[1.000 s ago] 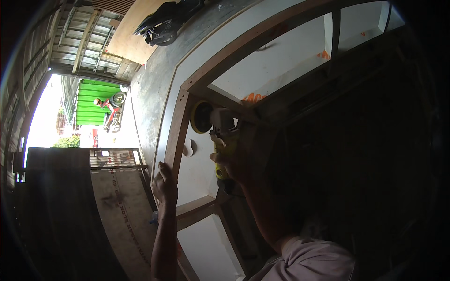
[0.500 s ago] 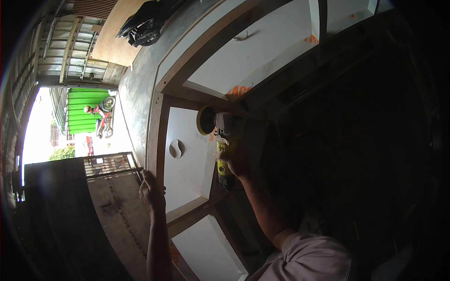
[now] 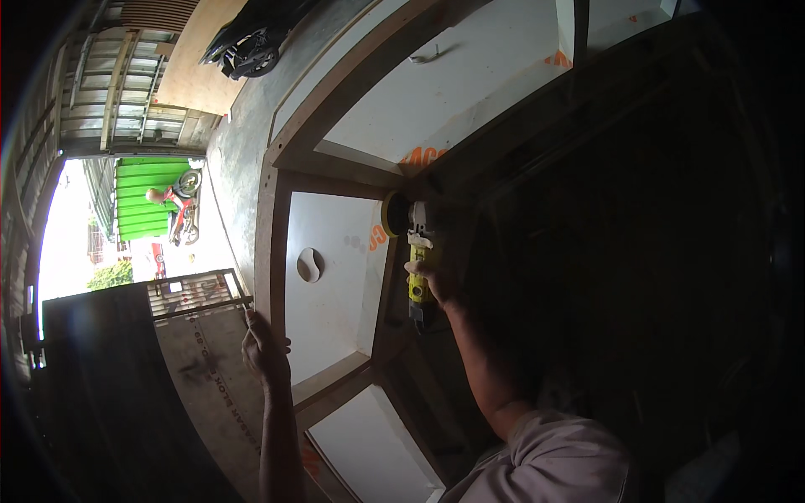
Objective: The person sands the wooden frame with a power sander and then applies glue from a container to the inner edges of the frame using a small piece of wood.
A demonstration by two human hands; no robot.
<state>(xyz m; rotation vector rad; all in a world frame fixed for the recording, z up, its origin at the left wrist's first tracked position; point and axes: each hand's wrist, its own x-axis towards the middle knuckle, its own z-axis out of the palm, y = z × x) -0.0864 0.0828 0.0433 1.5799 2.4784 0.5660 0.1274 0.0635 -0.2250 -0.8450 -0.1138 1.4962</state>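
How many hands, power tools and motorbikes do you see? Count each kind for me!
2 hands: left hand, right hand
1 yellow power tool
2 motorbikes: black motorbike, partly in view, and red motorbike
Total: 5

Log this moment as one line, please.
Left hand: gripping frame | Right hand: holding yellow tool | Disc: near frame, contact unclear | Background: red motorbike

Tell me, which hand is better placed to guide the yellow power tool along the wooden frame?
Probably the right hand: it grips the yellow power tool, whose round pad is out front. The left hand grasps the wooden frame, away from the tool.
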